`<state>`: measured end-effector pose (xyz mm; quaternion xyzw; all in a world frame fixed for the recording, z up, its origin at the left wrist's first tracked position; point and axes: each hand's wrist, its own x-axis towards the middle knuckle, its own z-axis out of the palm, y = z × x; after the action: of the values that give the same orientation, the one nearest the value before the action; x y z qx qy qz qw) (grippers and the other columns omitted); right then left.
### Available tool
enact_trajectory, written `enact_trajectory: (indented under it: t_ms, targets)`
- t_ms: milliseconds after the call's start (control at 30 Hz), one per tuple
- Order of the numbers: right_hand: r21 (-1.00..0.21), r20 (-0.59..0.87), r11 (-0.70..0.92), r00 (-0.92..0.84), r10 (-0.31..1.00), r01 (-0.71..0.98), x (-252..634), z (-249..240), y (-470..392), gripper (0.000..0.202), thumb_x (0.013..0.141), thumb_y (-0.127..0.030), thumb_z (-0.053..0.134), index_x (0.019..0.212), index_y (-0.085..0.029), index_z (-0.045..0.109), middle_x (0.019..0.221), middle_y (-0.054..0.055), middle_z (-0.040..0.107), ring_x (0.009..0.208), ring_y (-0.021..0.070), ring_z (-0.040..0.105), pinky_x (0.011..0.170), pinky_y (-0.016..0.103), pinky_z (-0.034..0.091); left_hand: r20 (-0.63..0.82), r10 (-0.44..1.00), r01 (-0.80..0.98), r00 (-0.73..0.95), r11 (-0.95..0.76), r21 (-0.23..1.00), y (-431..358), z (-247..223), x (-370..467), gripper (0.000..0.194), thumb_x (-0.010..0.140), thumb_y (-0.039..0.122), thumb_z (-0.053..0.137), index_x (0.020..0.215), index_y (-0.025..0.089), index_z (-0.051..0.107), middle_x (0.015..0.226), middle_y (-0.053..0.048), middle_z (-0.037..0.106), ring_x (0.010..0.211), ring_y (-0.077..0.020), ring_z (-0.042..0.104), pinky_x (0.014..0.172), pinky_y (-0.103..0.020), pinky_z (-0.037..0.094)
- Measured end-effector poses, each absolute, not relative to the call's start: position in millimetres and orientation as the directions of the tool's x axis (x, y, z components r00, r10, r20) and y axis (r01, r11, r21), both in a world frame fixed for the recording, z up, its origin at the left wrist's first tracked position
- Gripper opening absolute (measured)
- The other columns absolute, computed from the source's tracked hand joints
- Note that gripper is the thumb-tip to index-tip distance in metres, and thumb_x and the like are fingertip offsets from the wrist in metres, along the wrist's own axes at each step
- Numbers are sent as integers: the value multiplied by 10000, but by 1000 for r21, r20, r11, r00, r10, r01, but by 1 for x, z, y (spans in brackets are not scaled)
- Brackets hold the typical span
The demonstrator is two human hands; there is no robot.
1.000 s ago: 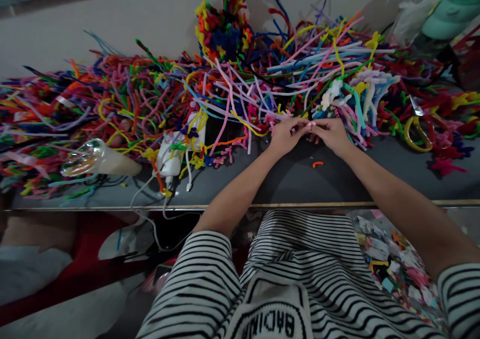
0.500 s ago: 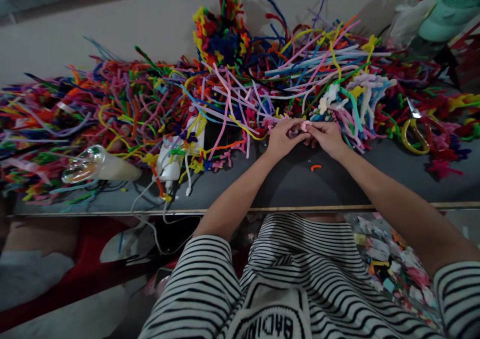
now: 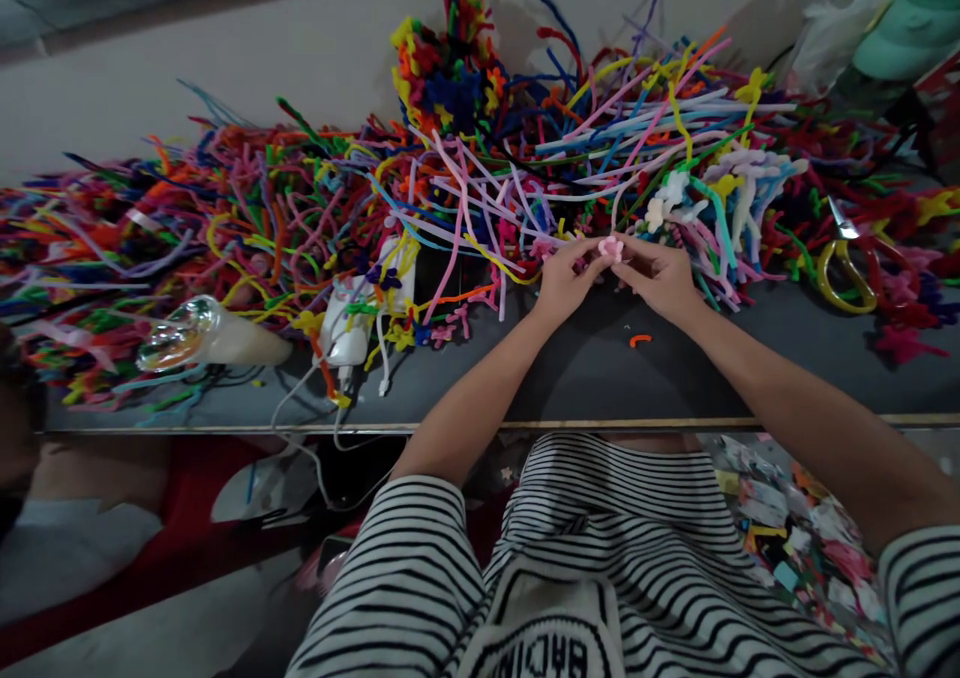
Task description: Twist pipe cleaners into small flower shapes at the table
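A small pale pink flower shape (image 3: 611, 249) is pinched between my two hands above the dark grey table (image 3: 577, 378). My left hand (image 3: 568, 276) has its thumb and finger closed on the flower's left side. From the right, my right hand (image 3: 658, 273) grips it with fingers bent and thumb beneath. A short orange piece (image 3: 640, 340) lies on the table just below my hands. Behind them rises a bundle of white, lilac and pink fuzzy stems (image 3: 739, 198).
Tangled coloured stems (image 3: 262, 198) cover the table's back and left. Yellow-handled scissors (image 3: 847, 278) lie at right. A clear plastic cup (image 3: 225, 336) on its side and a white charger with cables (image 3: 346, 333) are at left. Part of another person (image 3: 82, 548) shows at lower left.
The pink flower shape now faces up more plainly between my fingertips. The whole view has shifted slightly, so the table's things appear a little further right.
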<state>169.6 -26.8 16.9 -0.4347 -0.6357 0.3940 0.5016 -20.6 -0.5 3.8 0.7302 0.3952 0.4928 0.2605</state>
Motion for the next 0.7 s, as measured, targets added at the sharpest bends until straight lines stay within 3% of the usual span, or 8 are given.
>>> enact_trajectory:
  t_ms: [167, 367, 533, 700]
  targets:
    - [-907, 337, 348, -85, 938, 237, 171, 17, -29, 490, 838, -616, 782, 1217, -306, 811, 1048, 35, 802, 767, 221, 716, 712, 404, 619, 533, 810, 328, 245, -587, 740, -2, 6, -20, 243, 970, 400, 707, 1134, 238, 784, 1176, -77, 804, 1116, -214, 740, 1070, -414, 565]
    - [-886, 370, 388, -118, 921, 253, 173, 14, -28, 464, 874, -560, 759, 1265, -312, 793, 1082, 36, 803, 873, 240, 745, 756, 398, 625, 522, 819, 365, 236, -573, 734, -2, 5, -20, 272, 991, 397, 677, 1192, 236, 766, 1237, -90, 786, 1193, -238, 723, 1122, -456, 538]
    - [-925, 316, 331, -105, 943, 184, 172, 12, -27, 587, 831, -594, 796, 1333, -294, 753, 1066, 42, 797, 790, 219, 729, 691, 376, 616, 537, 813, 345, 224, -582, 737, -6, 6, -19, 333, 999, 443, 651, 1223, 214, 744, 1219, -97, 785, 1138, -228, 729, 1050, -407, 567]
    - [-940, 273, 285, -89, 958, 188, 171, 17, -31, 666, 801, -618, 815, 1380, -304, 711, 1022, 46, 792, 758, 216, 706, 668, 379, 619, 506, 836, 347, 214, -549, 761, -9, 4, -16, 267, 998, 408, 636, 1133, 203, 742, 1098, -71, 796, 933, -179, 734, 861, -315, 593]
